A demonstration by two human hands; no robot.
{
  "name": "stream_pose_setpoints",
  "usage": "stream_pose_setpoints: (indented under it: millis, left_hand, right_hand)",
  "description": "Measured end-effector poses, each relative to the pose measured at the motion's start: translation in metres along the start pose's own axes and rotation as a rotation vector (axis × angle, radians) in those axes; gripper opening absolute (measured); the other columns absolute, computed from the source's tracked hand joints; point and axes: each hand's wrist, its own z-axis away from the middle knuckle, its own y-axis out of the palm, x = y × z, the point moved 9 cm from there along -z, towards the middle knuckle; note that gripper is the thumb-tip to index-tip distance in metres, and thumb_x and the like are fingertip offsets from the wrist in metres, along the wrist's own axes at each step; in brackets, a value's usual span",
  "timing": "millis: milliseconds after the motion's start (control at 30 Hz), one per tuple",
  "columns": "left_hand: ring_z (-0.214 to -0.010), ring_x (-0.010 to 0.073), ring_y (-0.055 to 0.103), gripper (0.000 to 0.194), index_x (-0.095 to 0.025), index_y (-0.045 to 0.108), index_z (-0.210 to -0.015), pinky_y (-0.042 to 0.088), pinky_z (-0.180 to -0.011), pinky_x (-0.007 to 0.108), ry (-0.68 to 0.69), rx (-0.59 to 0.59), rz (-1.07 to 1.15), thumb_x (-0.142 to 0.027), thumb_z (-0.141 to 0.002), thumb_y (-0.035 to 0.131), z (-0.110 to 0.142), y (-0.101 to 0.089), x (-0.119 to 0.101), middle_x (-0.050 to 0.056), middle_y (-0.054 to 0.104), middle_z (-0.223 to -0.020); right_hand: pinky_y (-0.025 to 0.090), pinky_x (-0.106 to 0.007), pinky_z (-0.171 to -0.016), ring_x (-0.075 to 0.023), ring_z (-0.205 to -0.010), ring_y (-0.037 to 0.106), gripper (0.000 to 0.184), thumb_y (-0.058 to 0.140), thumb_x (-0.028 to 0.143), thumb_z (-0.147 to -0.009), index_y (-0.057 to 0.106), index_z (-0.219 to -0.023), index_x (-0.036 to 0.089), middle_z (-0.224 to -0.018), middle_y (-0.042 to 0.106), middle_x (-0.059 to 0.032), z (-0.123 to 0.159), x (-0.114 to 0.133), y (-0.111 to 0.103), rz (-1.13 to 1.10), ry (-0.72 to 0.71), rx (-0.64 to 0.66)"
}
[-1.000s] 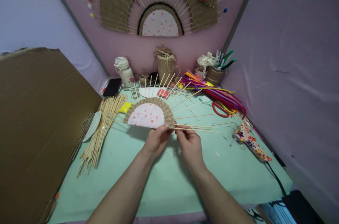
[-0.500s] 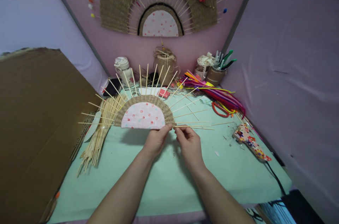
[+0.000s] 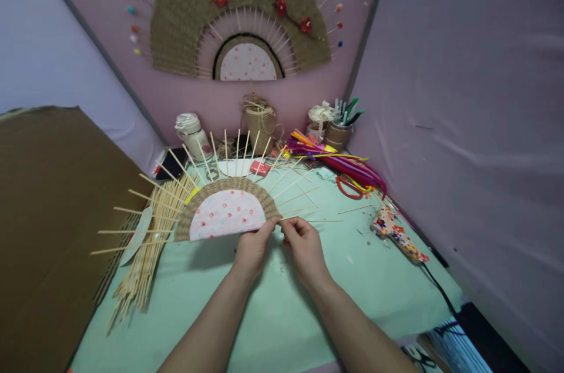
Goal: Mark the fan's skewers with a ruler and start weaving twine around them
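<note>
A half-round woven fan (image 3: 227,214) is held above the table in the middle of the view. White cloth with red dots covers its centre, a tan woven band (image 3: 181,220) curves round it, and thin wooden sticks radiate outward. My left hand (image 3: 252,251) grips the fan's lower right corner, thumb on the front. Right beside it, my right hand (image 3: 305,248) is closed in a pinch at that same corner, by the base of the lowest right stick (image 3: 326,220). Whatever fine piece lies between its fingertips is too small to make out.
Left stand a bundle of sticks (image 3: 143,270) and a cardboard sheet (image 3: 48,232). Behind are a white bottle (image 3: 194,137), twine spool (image 3: 259,126) and phone (image 3: 171,163). Rightward lie pipe cleaners (image 3: 339,163), red-handled scissors (image 3: 349,187) and a corded glue gun (image 3: 396,235). A larger fan (image 3: 176,38) hangs behind.
The fan swung leftward and its left side came fully into view, then tipped lower. Both hands stay at its right corner. My view tilted up and turned right.
</note>
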Motion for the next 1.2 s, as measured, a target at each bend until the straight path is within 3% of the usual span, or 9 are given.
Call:
stream_pose_setpoints:
  millis: [167,267,433,600,800,900,967,1100,1200]
  left_hand:
    - [-0.08,0.0209,0.066,0.033,-0.013,0.072,-0.074,0.049,-0.08,0.034,-0.043,-0.047,0.052,-0.04,-0.056,0.081,0.007,0.003,0.008,0.005,0.07,-0.071]
    - [-0.076,0.0191,0.065,0.03,-0.013,0.071,-0.071,0.05,-0.076,0.032,-0.069,-0.071,0.142,-0.038,-0.057,0.081,0.02,0.015,0.003,0.005,0.069,-0.068]
    - [-0.069,0.0113,0.062,0.02,-0.012,0.069,-0.067,0.048,-0.074,0.024,-0.121,-0.015,0.483,-0.026,-0.06,0.081,0.05,0.05,-0.027,0.003,0.068,-0.07]
    - [-0.073,0.0097,0.063,0.016,-0.013,0.068,-0.073,0.047,-0.078,0.022,-0.104,0.117,0.662,-0.023,-0.065,0.078,0.069,0.071,-0.059,0.002,0.068,-0.076]
    - [-0.076,0.0116,0.061,0.025,-0.019,0.066,-0.092,0.047,-0.075,0.025,-0.161,0.276,0.564,-0.039,-0.077,0.069,0.077,0.074,-0.062,0.002,0.067,-0.085]
    - [-0.082,0.0181,0.062,0.038,-0.018,0.066,-0.099,0.048,-0.072,0.029,-0.156,0.467,0.207,-0.051,-0.082,0.059,0.094,0.068,-0.063,0.007,0.068,-0.09]
    - [-0.089,0.0217,0.062,0.032,-0.02,0.066,-0.101,0.048,-0.073,0.031,0.058,0.59,-0.243,-0.043,-0.08,0.064,0.108,0.058,-0.075,0.009,0.069,-0.101]
    - [-0.111,0.0264,0.057,0.026,-0.023,0.063,-0.109,0.039,-0.098,0.044,0.894,0.227,-0.922,-0.027,-0.084,0.061,0.125,0.025,-0.139,0.009,0.067,-0.112]
    - [-0.126,0.0307,0.047,0.045,-0.022,0.05,-0.131,0.034,-0.102,0.05,1.09,0.159,-1.272,-0.023,-0.086,0.057,0.111,0.035,-0.154,0.013,0.058,-0.132]
  right_hand:
    - [0.039,-0.025,-0.059,-0.0117,-0.06,0.047,0.018,0.061,0.032,-0.077,0.06,-0.068,0.017,-0.062,0.055,0.0025,-0.001,0.015,-0.006,0.123,-0.119,-0.07]
    - [0.041,-0.025,-0.06,-0.0125,-0.063,0.05,0.016,0.058,0.026,-0.081,0.058,-0.067,0.017,-0.067,0.056,0.0008,0.007,0.04,-0.012,0.278,-0.345,-0.159]
    - [0.043,-0.026,-0.062,-0.013,-0.069,0.051,0.012,0.055,0.018,-0.088,0.058,-0.076,0.019,-0.073,0.056,-0.0001,0.035,0.091,-0.011,0.474,-0.809,-0.25]
    - [0.046,-0.028,-0.064,-0.0146,-0.076,0.054,0.006,0.055,0.016,-0.089,0.059,-0.086,0.02,-0.081,0.058,-0.0021,0.048,0.125,-0.009,0.51,-1.006,-0.226]
    - [0.046,-0.026,-0.062,-0.0139,-0.079,0.053,0.008,0.054,0.014,-0.089,0.056,-0.086,0.02,-0.087,0.056,-0.0027,0.052,0.138,-0.004,0.442,-1.047,-0.17]
    - [0.045,-0.026,-0.061,-0.0138,-0.078,0.053,0.008,0.053,0.014,-0.09,0.056,-0.085,0.02,-0.086,0.055,-0.0029,0.051,0.138,-0.004,0.442,-1.033,-0.188]
    - [0.045,-0.027,-0.061,-0.0138,-0.077,0.052,0.008,0.052,0.015,-0.09,0.056,-0.085,0.02,-0.086,0.055,-0.0028,0.05,0.138,-0.006,0.449,-1.027,-0.204]
    - [0.044,-0.027,-0.06,-0.0135,-0.074,0.052,0.009,0.052,0.015,-0.089,0.055,-0.083,0.02,-0.083,0.055,-0.0022,0.051,0.141,-0.007,0.452,-1.031,-0.219]
    - [0.044,-0.027,-0.061,-0.0137,-0.074,0.052,0.009,0.052,0.016,-0.09,0.055,-0.083,0.02,-0.084,0.056,-0.0027,0.051,0.142,-0.004,0.454,-1.029,-0.216]
